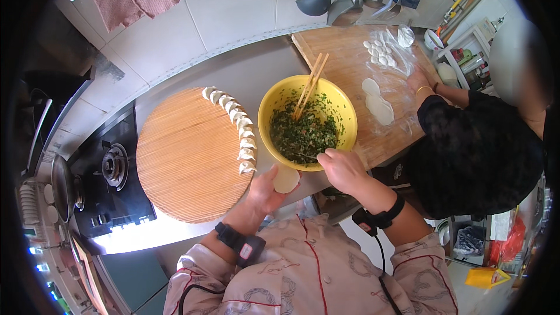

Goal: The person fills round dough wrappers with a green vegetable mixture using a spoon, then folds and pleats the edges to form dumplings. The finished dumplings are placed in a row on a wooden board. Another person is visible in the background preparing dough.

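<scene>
My left hand holds a round dumpling wrapper just below the near rim of a yellow bowl. The bowl contains a chopped green filling, with a pair of wooden chopsticks leaning in it. At the bowl's near right rim, my right hand grips a thin metal utensil whose far end reaches into the filling; its tip is hidden. Left of the bowl lies a round slatted wooden board, with a curved row of folded dumplings along its right edge.
On the right, a person in black works over a floured wooden board. Flat wrappers, small dough pieces and a wrapped dough lump lie on it. A gas hob stands at left; ladles and spatulas hang behind.
</scene>
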The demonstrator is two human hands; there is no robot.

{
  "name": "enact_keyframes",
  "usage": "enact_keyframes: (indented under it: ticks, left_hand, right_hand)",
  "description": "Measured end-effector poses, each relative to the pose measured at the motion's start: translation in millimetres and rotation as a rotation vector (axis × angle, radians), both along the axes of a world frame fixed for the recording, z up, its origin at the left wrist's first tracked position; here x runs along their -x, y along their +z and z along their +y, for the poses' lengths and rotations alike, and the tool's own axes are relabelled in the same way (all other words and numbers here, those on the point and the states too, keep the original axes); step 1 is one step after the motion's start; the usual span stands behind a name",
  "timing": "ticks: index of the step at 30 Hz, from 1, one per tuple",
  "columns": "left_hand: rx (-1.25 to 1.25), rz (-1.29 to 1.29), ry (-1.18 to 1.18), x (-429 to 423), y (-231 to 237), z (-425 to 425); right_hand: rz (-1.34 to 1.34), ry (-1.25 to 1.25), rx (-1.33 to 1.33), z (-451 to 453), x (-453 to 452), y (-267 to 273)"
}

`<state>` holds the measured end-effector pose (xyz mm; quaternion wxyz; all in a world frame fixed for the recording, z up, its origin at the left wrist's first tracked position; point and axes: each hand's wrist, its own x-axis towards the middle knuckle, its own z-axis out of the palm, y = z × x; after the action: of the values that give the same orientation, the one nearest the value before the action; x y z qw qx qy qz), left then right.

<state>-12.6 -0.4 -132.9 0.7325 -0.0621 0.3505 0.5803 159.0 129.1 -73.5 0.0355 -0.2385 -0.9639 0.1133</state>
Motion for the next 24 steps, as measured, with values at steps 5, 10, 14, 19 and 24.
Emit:
enact_keyframes:
  ticks: [5, 10, 14, 19, 24]
  left_hand:
    - [0.057, -0.041, 0.016, -2, 10, 5]
    - [0.050, -0.043, 0.016, -2, 16, 5]
    - [0.010, -0.018, -0.011, 3, 14, 5]
    - [0.024, 0.028, -0.038, 13, 11, 13]
    - [0.046, 0.065, -0.070, 18, 15, 16]
  right_hand:
    - [0.082, -0.058, 0.212, 10, -15, 5]
    - [0.164, -0.327, 0.713, 18, -25, -2]
    - [0.308, -0.419, 0.787, 16, -29, -11]
    - [0.211, -0.316, 0.291, -1, -14, -15]
    - [0.308, -0.300, 0.438, -12, -11, -13]
